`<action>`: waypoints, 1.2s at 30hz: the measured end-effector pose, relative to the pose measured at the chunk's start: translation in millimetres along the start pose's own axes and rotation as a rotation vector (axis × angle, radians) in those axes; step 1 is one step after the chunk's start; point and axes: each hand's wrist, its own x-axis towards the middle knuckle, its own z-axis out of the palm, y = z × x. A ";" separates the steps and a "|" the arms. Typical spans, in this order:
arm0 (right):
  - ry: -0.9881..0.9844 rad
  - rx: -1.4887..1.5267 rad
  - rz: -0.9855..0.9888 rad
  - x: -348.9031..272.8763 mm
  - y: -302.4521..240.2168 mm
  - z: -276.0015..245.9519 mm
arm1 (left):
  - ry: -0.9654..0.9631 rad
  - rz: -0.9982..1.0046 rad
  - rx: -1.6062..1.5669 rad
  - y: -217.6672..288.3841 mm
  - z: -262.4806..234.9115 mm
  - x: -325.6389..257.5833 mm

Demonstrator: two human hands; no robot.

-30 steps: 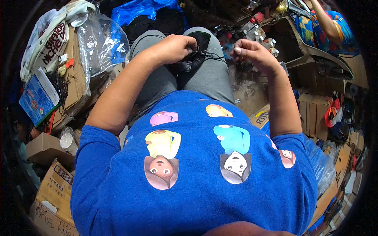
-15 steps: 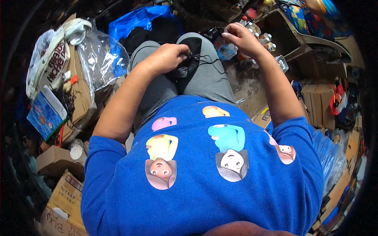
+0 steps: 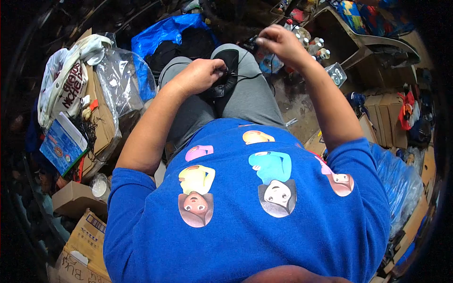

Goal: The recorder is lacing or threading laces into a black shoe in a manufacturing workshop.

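On my thighs lies a black item (image 3: 222, 88) that looks like a shoe upper, partly hidden by my fingers. My left hand (image 3: 203, 76) is closed on its left edge, thumb and fingertips pinched together. Black cord (image 3: 249, 76) runs from the item across my right thigh, and a thin strand rises toward my right hand. Raised to the right and beyond my knee, my right hand (image 3: 283, 45) is closed in a pinch, apparently on the cord's end. The exact grip is too small to make out.
Several small bottles (image 3: 317, 45) stand on the floor beyond my right hand. A blue plastic bag (image 3: 165, 30) with black material lies past my knees. To the left are cardboard (image 3: 101, 118), clear plastic and a blue booklet (image 3: 61, 144). Scissors (image 3: 291, 122) rest on the floor at right.
My right hand has moved slightly left and away from me, with the cord shifting along. My left hand stays on the black item, slightly lower in the picture.
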 end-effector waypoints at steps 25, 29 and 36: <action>-0.085 0.638 0.263 -14.7 -1.1 -14.2 | 0.422 -0.132 -0.455 -18.6 -67.6 -91.2; 0.011 1.238 0.039 16.0 -57.9 38.4 | 0.372 0.238 -0.871 46.6 -42.4 -41.3; -0.340 0.122 -0.001 -45.0 -23.6 29.5 | 0.330 0.134 0.339 -20.9 -45.0 -98.5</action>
